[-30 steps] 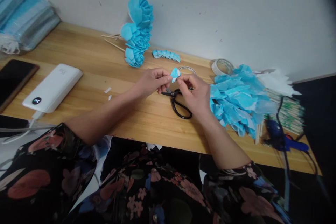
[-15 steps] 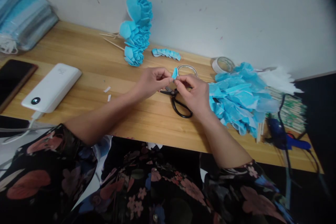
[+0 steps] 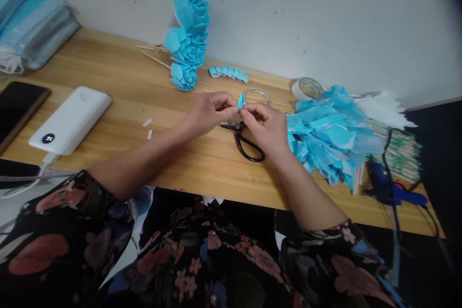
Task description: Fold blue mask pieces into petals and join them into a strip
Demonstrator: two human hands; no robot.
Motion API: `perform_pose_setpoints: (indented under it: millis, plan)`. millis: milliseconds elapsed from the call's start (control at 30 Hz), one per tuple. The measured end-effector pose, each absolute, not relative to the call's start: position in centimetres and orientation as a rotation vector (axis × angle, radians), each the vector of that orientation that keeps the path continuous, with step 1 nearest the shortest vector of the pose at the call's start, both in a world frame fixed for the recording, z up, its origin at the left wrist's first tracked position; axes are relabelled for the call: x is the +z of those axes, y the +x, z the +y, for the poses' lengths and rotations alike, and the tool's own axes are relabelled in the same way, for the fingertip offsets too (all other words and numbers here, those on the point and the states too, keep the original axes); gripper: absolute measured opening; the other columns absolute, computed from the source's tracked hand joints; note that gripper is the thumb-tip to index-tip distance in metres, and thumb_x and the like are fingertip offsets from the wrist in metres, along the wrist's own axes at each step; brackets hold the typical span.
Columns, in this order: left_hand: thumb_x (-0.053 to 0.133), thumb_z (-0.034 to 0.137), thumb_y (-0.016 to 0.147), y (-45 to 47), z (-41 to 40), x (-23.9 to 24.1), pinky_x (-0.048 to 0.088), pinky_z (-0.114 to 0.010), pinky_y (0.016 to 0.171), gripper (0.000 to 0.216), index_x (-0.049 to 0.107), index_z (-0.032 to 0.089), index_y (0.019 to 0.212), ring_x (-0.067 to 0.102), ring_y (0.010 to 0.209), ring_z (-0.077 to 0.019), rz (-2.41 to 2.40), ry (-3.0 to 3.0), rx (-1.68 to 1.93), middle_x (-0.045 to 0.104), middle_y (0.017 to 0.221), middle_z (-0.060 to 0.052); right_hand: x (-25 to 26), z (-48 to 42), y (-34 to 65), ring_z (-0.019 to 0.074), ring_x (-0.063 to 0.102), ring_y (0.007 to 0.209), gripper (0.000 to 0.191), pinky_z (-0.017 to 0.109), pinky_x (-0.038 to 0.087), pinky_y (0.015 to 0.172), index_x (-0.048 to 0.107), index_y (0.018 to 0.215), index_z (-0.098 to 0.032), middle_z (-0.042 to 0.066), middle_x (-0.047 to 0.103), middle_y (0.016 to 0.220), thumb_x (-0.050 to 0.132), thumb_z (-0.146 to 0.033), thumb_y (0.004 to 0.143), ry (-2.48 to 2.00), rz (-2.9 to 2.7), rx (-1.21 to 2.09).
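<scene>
Above the middle of the wood-grained desk [image 3: 202,171], I have my left hand [image 3: 213,109] and right hand [image 3: 266,127] both clamped, each grip pinching the small folded light-blue cloth-like piece [image 3: 240,101]. From it, black-handled metal scissors [image 3: 237,127] lie at six o'clock, a pleated blue strip [image 3: 228,73] at eleven, a ruffled blue cloth-like heap [image 3: 332,137] at four.

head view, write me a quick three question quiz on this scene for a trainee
1. What are the left hand and right hand pinching together?
2. True or false: the black-handled scissors lie on the wooden table.
3. Fill the gap: beside the white power bank lies a dark-screened ____.

Key:
1. A small folded blue petal.
2. True.
3. Smartphone.
</scene>
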State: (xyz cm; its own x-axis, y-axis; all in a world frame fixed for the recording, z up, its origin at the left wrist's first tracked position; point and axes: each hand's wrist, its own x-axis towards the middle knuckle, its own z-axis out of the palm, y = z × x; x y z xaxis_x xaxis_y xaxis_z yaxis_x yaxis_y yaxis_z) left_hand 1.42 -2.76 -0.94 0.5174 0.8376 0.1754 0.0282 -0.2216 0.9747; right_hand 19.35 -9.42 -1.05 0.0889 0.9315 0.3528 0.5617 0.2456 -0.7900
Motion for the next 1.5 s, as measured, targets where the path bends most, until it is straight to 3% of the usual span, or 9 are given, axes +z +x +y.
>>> perform_pose_setpoints:
  millis: [800, 1033, 1100, 1267, 1400, 1500]
  plan:
    - [0.076, 0.01, 0.087, 1.5, -2.7, -0.6, 0.042, -0.018, 0.05, 0.02, 0.065, 0.016, 0.071, 0.052, 0.05, -0.0053, 0.796, 1.527, 0.855, 0.06, 0.057, 0.004, -1.1, -9.5, 19.6, 0.0167, 0.068, 0.074, 0.021, 0.03, 0.05, 0.07, 0.078, 0.086, -0.023, 0.0, 0.078, 0.08, 0.063, -0.035, 0.095, -1.455, -1.603, 0.541]
    - [0.074, 0.012, 0.087, 1.2, -2.3, -0.4, 0.046, -0.016, 0.05, 0.018, 0.063, 0.015, 0.073, 0.057, 0.053, -0.0057, 0.796, 1.35, 0.846, 0.066, 0.064, 0.002, -1.5, -9.0, 20.4, 0.0203, 0.076, 0.091, 0.017, 0.034, 0.062, 0.077, 0.072, 0.106, -0.025, 0.003, 0.078, 0.096, 0.063, -0.037, 0.098, -1.365, -1.42, 0.696]
    - [0.074, 0.012, 0.087, 1.2, -2.2, -0.4, 0.045, -0.016, 0.049, 0.017, 0.064, 0.015, 0.073, 0.057, 0.052, -0.006, 0.788, 1.322, 0.82, 0.066, 0.062, 0.002, -1.7, -8.7, 20.6, 0.0209, 0.075, 0.093, 0.025, 0.034, 0.063, 0.075, 0.069, 0.117, -0.028, 0.003, 0.077, 0.1, 0.067, -0.042, 0.098, -1.336, -1.4, 0.741]
    - [0.073, 0.01, 0.09, 1.4, -2.4, -0.4, 0.044, -0.017, 0.048, 0.021, 0.065, 0.014, 0.072, 0.058, 0.051, -0.006, 0.789, 1.343, 0.757, 0.066, 0.061, 0.001, -1.8, -8.6, 20.6, 0.0185, 0.069, 0.079, 0.036, 0.036, 0.063, 0.074, 0.07, 0.128, -0.031, -0.001, 0.069, 0.089, 0.072, -0.034, 0.092, -1.314, -1.428, 0.848]
    - [0.066, 0.022, 0.103, 1.7, -2.7, -0.2, 0.044, -0.017, 0.046, 0.032, 0.065, 0.014, 0.071, 0.058, 0.05, -0.0061, 0.804, 1.336, 0.749, 0.065, 0.062, 0.0, -1.9, -8.5, 20.6, 0.0167, 0.063, 0.073, 0.038, 0.035, 0.06, 0.074, 0.072, 0.128, -0.03, -0.003, 0.063, 0.082, 0.073, -0.03, 0.089, -1.341, -1.422, 0.824]
    - [0.076, 0.018, 0.095, 1.9, -2.8, -0.3, 0.043, -0.017, 0.047, 0.026, 0.064, 0.014, 0.073, 0.056, 0.049, -0.0055, 0.784, 1.362, 0.733, 0.064, 0.06, 0.002, -2.0, -8.5, 20.6, 0.0167, 0.063, 0.075, 0.042, 0.035, 0.059, 0.075, 0.072, 0.132, -0.029, -0.003, 0.063, 0.083, 0.072, -0.034, 0.091, -1.337, -1.457, 0.827]
